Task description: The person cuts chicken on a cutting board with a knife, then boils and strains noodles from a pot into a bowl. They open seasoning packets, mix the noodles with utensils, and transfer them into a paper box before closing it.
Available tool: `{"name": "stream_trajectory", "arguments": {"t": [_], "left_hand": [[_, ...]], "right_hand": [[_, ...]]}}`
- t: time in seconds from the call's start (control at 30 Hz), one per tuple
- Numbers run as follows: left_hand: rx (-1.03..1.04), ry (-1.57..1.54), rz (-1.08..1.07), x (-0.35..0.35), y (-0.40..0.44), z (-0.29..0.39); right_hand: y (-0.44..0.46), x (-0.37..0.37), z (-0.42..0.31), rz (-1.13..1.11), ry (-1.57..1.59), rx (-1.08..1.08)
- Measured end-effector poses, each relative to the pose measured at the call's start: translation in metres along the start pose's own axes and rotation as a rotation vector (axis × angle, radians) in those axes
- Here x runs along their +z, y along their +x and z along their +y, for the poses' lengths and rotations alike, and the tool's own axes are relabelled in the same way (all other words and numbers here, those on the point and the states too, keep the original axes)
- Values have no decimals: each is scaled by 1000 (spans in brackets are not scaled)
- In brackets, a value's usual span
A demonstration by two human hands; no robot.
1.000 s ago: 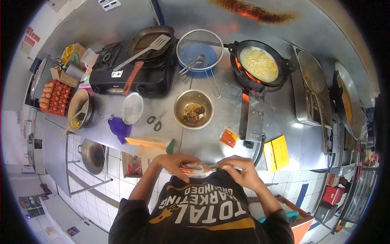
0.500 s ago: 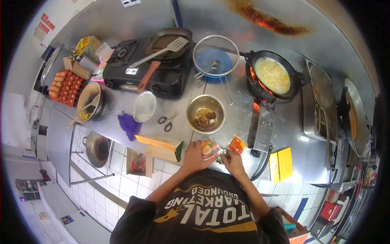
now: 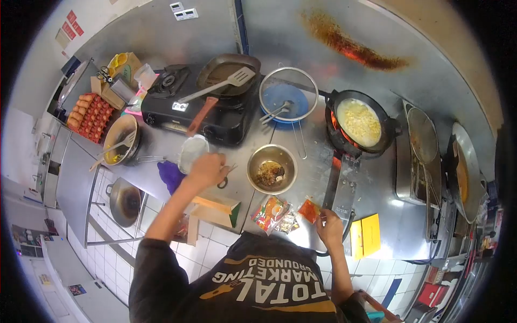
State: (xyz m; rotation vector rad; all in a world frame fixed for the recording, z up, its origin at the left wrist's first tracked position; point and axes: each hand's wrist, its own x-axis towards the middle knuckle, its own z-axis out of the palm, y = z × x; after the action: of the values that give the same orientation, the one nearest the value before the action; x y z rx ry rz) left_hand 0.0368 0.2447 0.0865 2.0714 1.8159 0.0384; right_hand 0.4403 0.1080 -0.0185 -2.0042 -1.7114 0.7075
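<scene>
My left hand (image 3: 207, 171) is over the scissors (image 3: 222, 183); it covers part of them, and its grip on them is hidden. The fingertips of my right hand (image 3: 329, 228) pinch the right edge of an orange-red sachet (image 3: 309, 210) near the counter's front edge. Left of it lie a colourful printed packet (image 3: 269, 211) and a silvery packet (image 3: 287, 222), neither touched by a hand. Behind them sits a steel bowl (image 3: 272, 169) with brown seasoning and oil. A white-rimmed strainer or bowl (image 3: 192, 153) is just behind my left hand.
A wok (image 3: 360, 123) with pale yellow food sits over a flame at the right. The black stove (image 3: 196, 117) holds a grill pan and spatula. A sieve (image 3: 289, 94) rests on a blue bowl. Eggs (image 3: 89, 118) stand far left, a yellow packet (image 3: 365, 236) front right.
The printed and silvery packets, earlier in my hands, now lie on the counter. My left hand has moved left to the scissors; my right hand has shifted right to the sachet's edge. The view has tilted.
</scene>
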Motion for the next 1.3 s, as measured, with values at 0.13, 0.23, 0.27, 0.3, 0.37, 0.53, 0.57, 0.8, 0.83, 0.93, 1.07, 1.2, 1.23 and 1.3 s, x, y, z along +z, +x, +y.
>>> {"name": "stream_trajectory", "arguments": {"t": [0.13,0.23,0.27,0.3,0.37,0.53,0.57,0.8,0.83,0.93,1.07,1.2,1.23,1.3], "left_hand": [[-25,236,-291,31,41,-47],[156,396,-358,44,62,-53],[186,260,-273,36,71,-40],[216,124,-188,31,83,-26],[195,6,3,38,123,-5],[150,164,208,50,207,50],[86,262,126,59,226,53],[48,208,67,113,285,41],[48,184,70,115,284,39],[56,128,78,105,280,33],[14,-5,93,64,258,33],[151,-236,257,42,236,20],[148,-232,267,37,232,15],[266,-610,235,18,216,13]], "right_hand": [[22,3,-15,43,7,-60],[49,11,-28,87,-7,-180],[62,13,-34,65,42,-167],[77,14,-40,42,91,-156],[110,17,-53,49,97,-151],[205,47,-61,80,-24,-130],[222,59,-58,106,-53,-128],[295,101,-64,14,-40,23],[296,102,-65,-54,-14,41],[302,116,-56,-95,226,-36],[279,98,-80,38,440,-24],[249,72,-105,135,382,-127],[243,64,-111,163,339,-149],[227,45,-126,177,313,-190]]}}
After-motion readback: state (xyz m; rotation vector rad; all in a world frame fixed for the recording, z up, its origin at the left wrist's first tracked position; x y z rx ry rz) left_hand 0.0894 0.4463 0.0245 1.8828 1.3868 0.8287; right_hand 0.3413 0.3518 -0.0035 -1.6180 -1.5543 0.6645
